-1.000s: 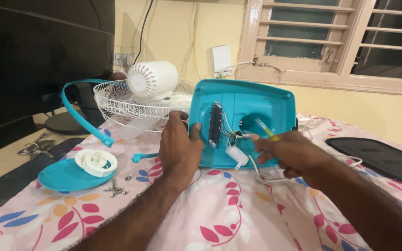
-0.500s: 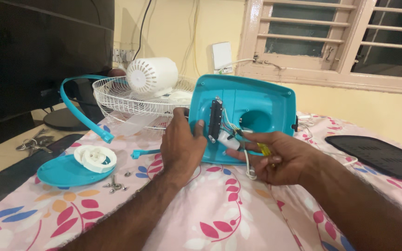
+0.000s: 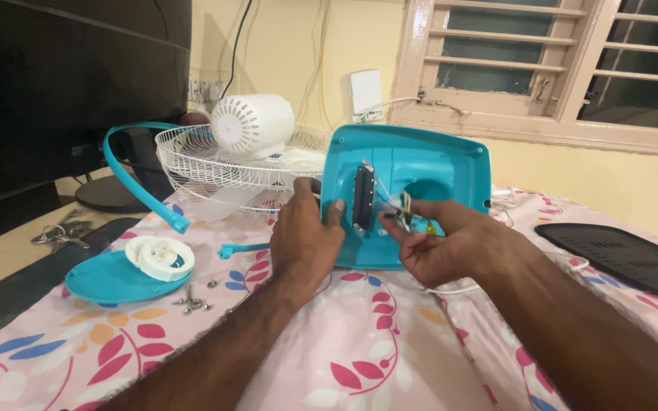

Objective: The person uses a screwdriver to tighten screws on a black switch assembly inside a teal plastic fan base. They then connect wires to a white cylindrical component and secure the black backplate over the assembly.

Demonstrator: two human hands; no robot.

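Observation:
A teal plastic fan base shell [image 3: 436,164] stands on its edge on the floral bedsheet, its hollow inside facing me. My left hand [image 3: 304,237] grips its left edge beside a black switch block [image 3: 362,198] mounted inside. My right hand [image 3: 442,242] pinches a small bundle of wires with a white and yellow part [image 3: 407,215] in front of the shell's round opening. A white cord [image 3: 451,289] trails from under that hand.
Behind the shell lie a white wire fan guard [image 3: 215,171] and white motor housing [image 3: 253,125]. A teal curved ring [image 3: 135,179], a teal disc [image 3: 108,280] with a white hub, loose screws [image 3: 192,297], keys [image 3: 59,232], and a black grille [image 3: 618,255] lie around.
My right hand has drawn back toward me and left, from deep inside the shell to just before the switch block, bringing the wires with it. My left hand keeps its hold.

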